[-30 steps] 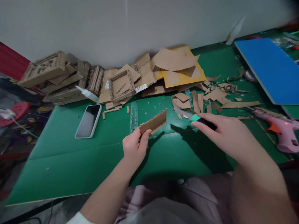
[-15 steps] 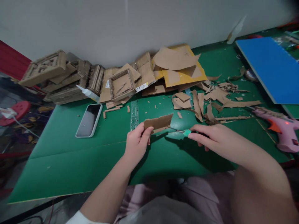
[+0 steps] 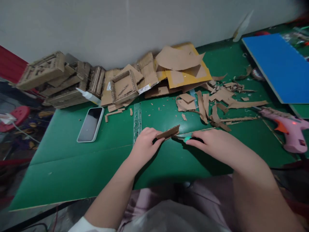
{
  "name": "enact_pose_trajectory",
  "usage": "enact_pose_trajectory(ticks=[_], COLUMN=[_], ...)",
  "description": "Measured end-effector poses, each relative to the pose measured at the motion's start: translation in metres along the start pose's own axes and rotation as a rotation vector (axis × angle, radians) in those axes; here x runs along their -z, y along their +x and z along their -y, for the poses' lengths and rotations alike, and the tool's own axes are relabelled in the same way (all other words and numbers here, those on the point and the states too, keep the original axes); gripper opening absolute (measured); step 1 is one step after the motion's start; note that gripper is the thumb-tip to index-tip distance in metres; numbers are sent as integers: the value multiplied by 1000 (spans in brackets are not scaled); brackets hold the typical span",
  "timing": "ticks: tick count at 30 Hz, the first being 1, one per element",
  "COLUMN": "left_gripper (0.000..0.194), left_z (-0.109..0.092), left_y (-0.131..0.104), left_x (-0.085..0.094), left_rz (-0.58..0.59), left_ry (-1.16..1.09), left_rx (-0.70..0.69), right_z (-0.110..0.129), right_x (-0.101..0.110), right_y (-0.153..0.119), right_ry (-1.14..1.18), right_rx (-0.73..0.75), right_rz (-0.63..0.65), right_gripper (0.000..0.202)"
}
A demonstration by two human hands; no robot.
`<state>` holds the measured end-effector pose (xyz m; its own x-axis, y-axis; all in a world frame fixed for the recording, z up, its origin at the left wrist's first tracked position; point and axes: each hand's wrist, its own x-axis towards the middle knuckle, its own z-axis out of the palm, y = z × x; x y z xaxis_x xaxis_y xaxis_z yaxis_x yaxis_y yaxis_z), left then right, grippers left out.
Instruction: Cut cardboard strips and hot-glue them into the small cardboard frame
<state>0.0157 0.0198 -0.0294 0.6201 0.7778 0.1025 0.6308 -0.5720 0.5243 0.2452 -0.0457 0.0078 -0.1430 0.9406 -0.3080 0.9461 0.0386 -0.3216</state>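
Held in my left hand (image 3: pixel 146 143) is a small piece of brown cardboard (image 3: pixel 169 132), pinched at its left end and tilted almost edge-on. My right hand (image 3: pixel 205 140) grips a pair of scissors (image 3: pixel 187 139) with a green and black handle. Their blades point left and meet the cardboard's right end; the exact contact is too small to make out. Both hands are low over the green table (image 3: pixel 96 170). Just behind my left hand lies a clear ruler (image 3: pixel 137 117), partly covered by it.
A phone (image 3: pixel 90 125) lies left, before stacked cardboard pieces (image 3: pixel 65 93) and a glue bottle (image 3: pixel 89 96). A shallow cardboard tray (image 3: pixel 124 85) stands at the back. Cardboard scraps (image 3: pixel 222 96) spread right, near a pink glue gun (image 3: pixel 287 125) and a blue board (image 3: pixel 277 67).
The cardboard piece has tipped from showing its broad face to nearly edge-on and shifted slightly right. My right hand and the scissors have come left, closer to it.
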Motion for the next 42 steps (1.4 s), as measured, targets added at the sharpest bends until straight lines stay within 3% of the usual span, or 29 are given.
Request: enact_pose_trajectory(ticks=[7,11,15,19,23,34,42], left_gripper=[26,32,32,34,36,26,24], left_z=[-8,-6,-6,-7,-8,-1,-7], left_y=[-2,-4,-4,-3,-3,6,25], left_x=[-3,-7,-8,-8,-9,-2,8], left_rz=[-121,-88,-61,1,33,-28,202], left_ry=[19,24,-19,-100,-107,242,494], left_rx=[-133,-202,-183,-201,-212,-292,-376], right_z=[6,8,11,11,3,-1,9], right_x=[-3,-5,-5,-6,-6,-4,-2], right_y=[1,0,-3,-8,-12,-13,-15], right_ry=[-41,-76,-125,-156,-162,-261,-496], right_rx=[-19,-21,-19,66,121,94,122], right_rz=[-16,-10,-8,-42,-72,-89,0], right_gripper=[37,37,33,28,37,39,56])
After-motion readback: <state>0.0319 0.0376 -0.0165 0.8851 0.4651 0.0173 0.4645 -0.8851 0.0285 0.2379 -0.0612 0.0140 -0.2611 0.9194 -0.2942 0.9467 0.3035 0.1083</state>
